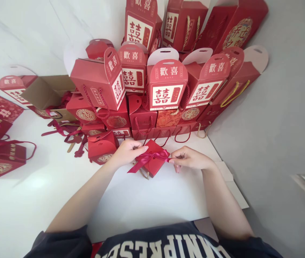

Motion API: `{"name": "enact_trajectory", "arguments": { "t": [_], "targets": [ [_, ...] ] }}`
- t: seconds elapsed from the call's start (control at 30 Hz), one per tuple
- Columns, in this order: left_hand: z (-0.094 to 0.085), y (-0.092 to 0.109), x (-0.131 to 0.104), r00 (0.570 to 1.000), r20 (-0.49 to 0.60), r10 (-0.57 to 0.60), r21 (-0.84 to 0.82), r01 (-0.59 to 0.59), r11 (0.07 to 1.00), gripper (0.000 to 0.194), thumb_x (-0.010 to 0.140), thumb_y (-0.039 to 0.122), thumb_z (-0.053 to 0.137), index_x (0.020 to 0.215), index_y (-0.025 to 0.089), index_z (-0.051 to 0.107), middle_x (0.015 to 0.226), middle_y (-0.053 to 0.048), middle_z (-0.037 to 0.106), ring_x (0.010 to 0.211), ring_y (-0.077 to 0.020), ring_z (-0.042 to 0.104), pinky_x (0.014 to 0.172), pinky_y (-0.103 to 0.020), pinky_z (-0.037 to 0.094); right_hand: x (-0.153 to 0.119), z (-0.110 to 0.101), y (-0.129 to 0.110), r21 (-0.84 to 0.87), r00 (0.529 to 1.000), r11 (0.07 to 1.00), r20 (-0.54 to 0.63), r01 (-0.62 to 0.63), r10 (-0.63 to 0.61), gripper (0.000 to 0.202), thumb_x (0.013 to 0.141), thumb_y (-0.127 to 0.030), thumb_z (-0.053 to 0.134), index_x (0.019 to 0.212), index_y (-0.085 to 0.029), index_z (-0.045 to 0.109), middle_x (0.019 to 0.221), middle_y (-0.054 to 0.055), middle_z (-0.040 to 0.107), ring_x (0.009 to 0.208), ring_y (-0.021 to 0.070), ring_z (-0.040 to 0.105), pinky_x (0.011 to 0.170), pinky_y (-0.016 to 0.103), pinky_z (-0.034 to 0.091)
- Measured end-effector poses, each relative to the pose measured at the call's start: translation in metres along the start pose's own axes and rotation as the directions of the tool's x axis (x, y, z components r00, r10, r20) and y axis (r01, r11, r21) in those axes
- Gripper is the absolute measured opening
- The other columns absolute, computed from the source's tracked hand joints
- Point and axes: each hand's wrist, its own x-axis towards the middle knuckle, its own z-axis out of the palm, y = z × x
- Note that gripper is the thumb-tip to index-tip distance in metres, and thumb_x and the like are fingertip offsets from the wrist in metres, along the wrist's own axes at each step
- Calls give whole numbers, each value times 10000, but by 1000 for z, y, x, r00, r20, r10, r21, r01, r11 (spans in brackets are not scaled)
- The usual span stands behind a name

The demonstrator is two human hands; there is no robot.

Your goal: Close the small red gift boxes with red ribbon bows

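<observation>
A small red gift box (152, 168) sits on the white table in front of me, turned with a corner toward me. A crimson satin ribbon (143, 163) is tied in a bow across its top, one tail trailing to the left. My left hand (127, 153) is closed at the box's left side, thumb resting on its top edge; the fingers beneath are partly hidden. My right hand (191, 158) pinches the ribbon at the box's right corner between thumb and fingers. A tan cord handle shows at the box's lower left.
Stacked red boxes (165, 86) with cord handles fill the back of the table. Another red box (101, 147) stands left of my left hand. Loose ribbons (71, 132) lie beside an open cardboard box (47, 91). Further red boxes (3, 161) are at far left; a grey wall (271, 118) rises right.
</observation>
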Motion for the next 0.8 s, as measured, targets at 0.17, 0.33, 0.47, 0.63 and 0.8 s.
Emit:
{"name": "enact_trajectory", "arguments": {
  "t": [0.17,0.33,0.47,0.63,0.8],
  "targets": [
    [-6,-2,2,990,126,56,-86,-45,995,513,825,483,594,541,162,311,540,61,286,515,-62,298,511,-214,245,-6,-9,8,41,996,996,41,-79,77,348,853,-493,600,758,-162,649,759,47,714,700,158,646,653,271,484],
    [-11,1,-2,980,200,8,-79,8,997,410,691,477,740,625,153,499,562,56,444,510,-74,410,486,-203,292,-13,-19,13,35,980,997,-191,64,-56,224,849,-384,628,956,-188,648,962,49,681,909,181,631,824,316,478],
    [-13,6,-5,985,169,47,15,-50,999,401,641,481,775,653,150,548,589,43,521,538,-86,450,495,-203,324,-2,-11,10,57,854,953,-462,298,-240,116,899,-292,557,953,-232,639,1084,44,649,1077,197,595,950,356,445],
    [-13,7,-5,986,155,68,61,-78,995,400,651,483,769,653,150,548,577,50,519,539,-83,443,502,-202,323,17,12,5,15,814,930,-490,367,-313,164,943,-351,509,982,-255,636,1195,48,610,1154,202,564,1013,379,415],
    [-12,6,-4,985,157,74,69,-86,994,395,652,493,765,670,149,572,577,51,511,539,-82,437,502,-202,321,24,24,3,-72,844,943,-427,325,-324,174,918,-382,558,1019,-256,624,1272,67,560,1199,212,531,1014,386,413]
  ]
}}
